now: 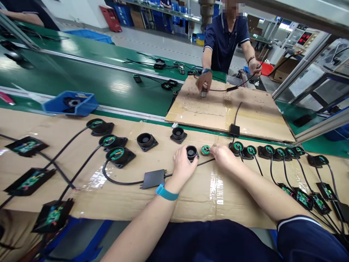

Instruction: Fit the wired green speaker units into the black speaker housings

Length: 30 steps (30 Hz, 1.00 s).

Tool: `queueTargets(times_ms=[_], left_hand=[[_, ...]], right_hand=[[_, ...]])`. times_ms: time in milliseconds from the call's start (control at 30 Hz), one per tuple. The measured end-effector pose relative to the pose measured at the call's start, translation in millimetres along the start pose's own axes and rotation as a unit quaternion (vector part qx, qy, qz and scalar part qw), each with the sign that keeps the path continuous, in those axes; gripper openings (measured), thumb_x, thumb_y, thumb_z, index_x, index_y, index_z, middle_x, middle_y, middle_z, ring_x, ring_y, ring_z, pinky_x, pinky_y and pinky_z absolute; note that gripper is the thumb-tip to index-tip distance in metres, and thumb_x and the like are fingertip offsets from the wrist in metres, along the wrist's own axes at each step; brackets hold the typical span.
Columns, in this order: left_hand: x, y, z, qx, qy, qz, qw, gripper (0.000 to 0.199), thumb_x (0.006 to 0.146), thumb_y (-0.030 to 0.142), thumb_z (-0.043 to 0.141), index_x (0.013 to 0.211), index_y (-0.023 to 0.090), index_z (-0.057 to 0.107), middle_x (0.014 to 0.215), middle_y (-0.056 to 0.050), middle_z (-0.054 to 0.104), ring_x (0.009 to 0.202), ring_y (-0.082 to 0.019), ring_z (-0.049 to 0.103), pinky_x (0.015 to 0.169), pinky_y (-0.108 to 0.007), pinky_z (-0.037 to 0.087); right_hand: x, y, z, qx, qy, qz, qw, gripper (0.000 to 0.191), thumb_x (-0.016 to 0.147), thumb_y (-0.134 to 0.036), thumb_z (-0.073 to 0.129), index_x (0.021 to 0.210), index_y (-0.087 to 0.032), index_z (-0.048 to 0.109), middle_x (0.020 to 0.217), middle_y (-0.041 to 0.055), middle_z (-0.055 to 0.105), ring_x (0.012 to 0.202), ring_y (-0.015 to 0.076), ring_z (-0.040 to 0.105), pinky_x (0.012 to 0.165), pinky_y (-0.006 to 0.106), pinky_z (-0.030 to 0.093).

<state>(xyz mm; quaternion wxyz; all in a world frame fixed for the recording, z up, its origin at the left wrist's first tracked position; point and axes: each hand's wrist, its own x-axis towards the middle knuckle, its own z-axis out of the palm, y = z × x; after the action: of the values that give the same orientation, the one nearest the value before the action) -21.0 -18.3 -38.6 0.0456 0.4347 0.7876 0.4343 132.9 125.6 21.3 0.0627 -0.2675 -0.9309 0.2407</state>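
My left hand, with a teal band at the wrist, is closed around a black round housing with a square base. Just to its right, my right hand pinches a small round part with a green circuit board on top. The two parts are close together, low over the cardboard. A black cable runs from near my right hand towards a flat black box left of my left wrist. Two more black housings sit behind my left hand.
Several housings with green boards and cables stand on the left; a similar row is on the right. A blue bin lies behind. Across the green bench, a co-worker handles a cabled part over a raised cardboard-covered board.
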Motion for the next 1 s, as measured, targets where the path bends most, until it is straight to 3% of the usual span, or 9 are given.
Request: queueTargets(times_ms=[100,233,533,767,1000], left_hand=[[-0.2,0.2,-0.4,0.004,-0.009,0.005,1.0,0.058,0.08,0.025,0.068,0.133,0.018,0.046,0.13,-0.017,0.06,0.125,-0.037,0.054,0.106,-0.055,0.042],[1.6,0.5,-1.9,0.004,-0.022,0.031,0.999,0.055,0.082,0.03,0.069,0.131,0.02,0.047,0.13,-0.016,0.061,0.124,-0.036,0.055,0.106,-0.055,0.041],[7.8,-0.3,-5.2,-0.032,-0.069,0.062,0.995,0.054,0.08,0.025,0.069,0.132,0.022,0.054,0.128,-0.012,0.064,0.121,-0.032,0.057,0.107,-0.051,0.044],[39.7,3.9,-23.1,-0.09,-0.193,0.088,0.973,0.058,0.069,0.011,0.066,0.126,0.024,0.064,0.127,-0.007,0.069,0.12,-0.029,0.061,0.109,-0.047,0.046],[57.5,13.7,-32.4,-0.106,-0.269,0.105,0.952,0.059,0.064,0.006,0.06,0.119,0.025,0.069,0.123,-0.005,0.071,0.116,-0.028,0.065,0.107,-0.045,0.05]], right_hand=[[-4.3,-4.4,7.1,0.038,0.039,0.0,0.999,0.019,0.096,-0.02,0.058,0.112,-0.016,0.068,0.11,0.0125,0.07,0.102,0.0216,0.065,0.094,0.033,0.049],[0.8,-7.7,9.6,0.085,0.055,0.062,0.993,0.045,0.089,-0.028,0.073,0.13,-0.015,0.062,0.112,0.0126,0.071,0.103,0.0231,0.067,0.096,0.037,0.05],[15.5,-6.2,10.8,0.09,0.046,0.035,0.994,0.028,0.084,-0.022,0.078,0.111,-0.015,0.075,0.102,0.0102,0.069,0.097,0.0208,0.064,0.09,0.032,0.05],[21.9,0.7,10.5,0.139,0.023,0.055,0.989,0.048,0.079,-0.024,0.084,0.123,-0.011,0.069,0.106,0.0109,0.069,0.09,0.0196,0.062,0.087,0.034,0.049],[28.3,-0.7,7.4,0.184,0.0,0.028,0.983,0.025,0.08,-0.02,0.081,0.104,-0.015,0.076,0.093,0.0052,0.068,0.087,0.0174,0.061,0.082,0.03,0.047]])
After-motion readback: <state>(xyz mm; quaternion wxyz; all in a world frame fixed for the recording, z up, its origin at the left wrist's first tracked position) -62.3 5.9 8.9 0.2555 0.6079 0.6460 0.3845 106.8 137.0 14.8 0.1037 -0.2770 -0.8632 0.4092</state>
